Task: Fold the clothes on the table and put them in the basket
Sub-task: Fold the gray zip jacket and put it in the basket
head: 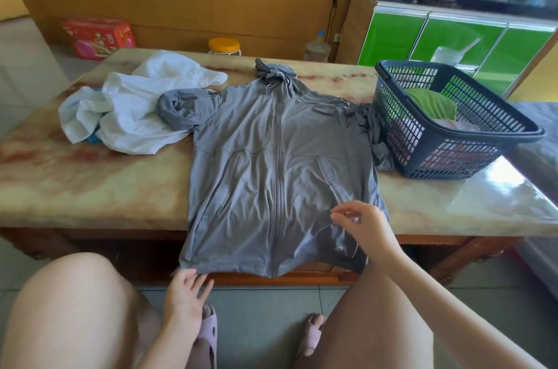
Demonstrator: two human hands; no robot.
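Observation:
A grey zip-up jacket [271, 163] lies spread front-up on the marble table [90, 187], its hem hanging over the near edge. My left hand [185, 290] is at the hem's lower left corner, fingers straight and spread, just touching the cloth. My right hand [359, 223] is over the jacket's lower right part, thumb and forefinger pinching the fabric where wrinkles gather. The jacket's right sleeve is bunched against a dark blue plastic basket [447, 166] on the table's right, which holds a green garment [431, 102] and pinkish ones. A crumpled white garment [136, 108] lies at the left.
Beyond the table are a red box [98, 36], a yellow-topped stool [224, 45] and a clear water bottle [317, 48] by a wooden wall. A green-fronted cabinet [453, 39] with an aquarium on top stands at the back right. My knees and slippered feet are below the table edge.

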